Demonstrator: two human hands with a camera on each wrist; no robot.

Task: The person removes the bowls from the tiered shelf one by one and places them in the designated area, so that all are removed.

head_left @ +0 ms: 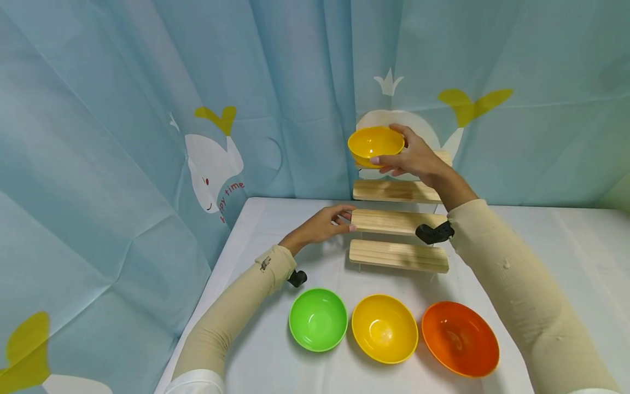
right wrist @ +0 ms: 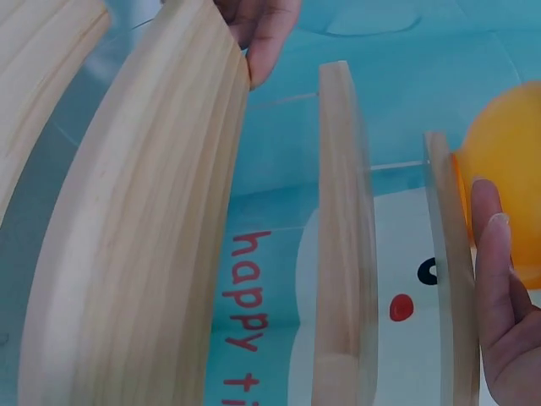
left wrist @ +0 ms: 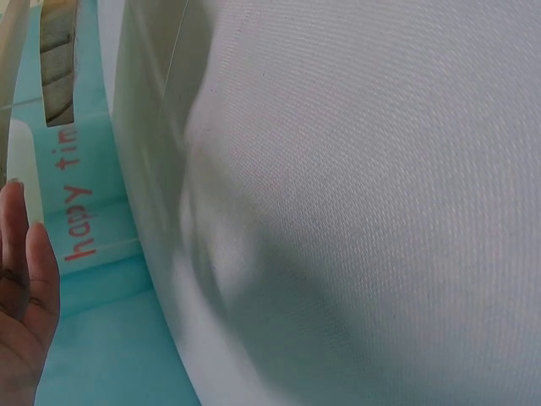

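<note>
My right hand (head_left: 410, 156) grips a small yellow bowl (head_left: 374, 143) by its right side, thumb at the front. The bowl is at the top board of a tiered wooden rack (head_left: 398, 256), and in the right wrist view the yellow bowl (right wrist: 507, 169) sits right beside that board's edge. Lower on the rack, my left hand (head_left: 325, 223) holds the left end of the second board from the bottom (head_left: 389, 221), thumb below and fingers above. Only part of the left hand (left wrist: 25, 304) shows at the edge of the left wrist view.
In front of the rack, a green bowl (head_left: 318, 320), a larger yellow bowl (head_left: 385, 328) and an orange bowl (head_left: 460, 339) stand in a row on the white tablecloth (head_left: 261, 350). A blue curtain (head_left: 305, 98) with whale prints hangs behind and to the left.
</note>
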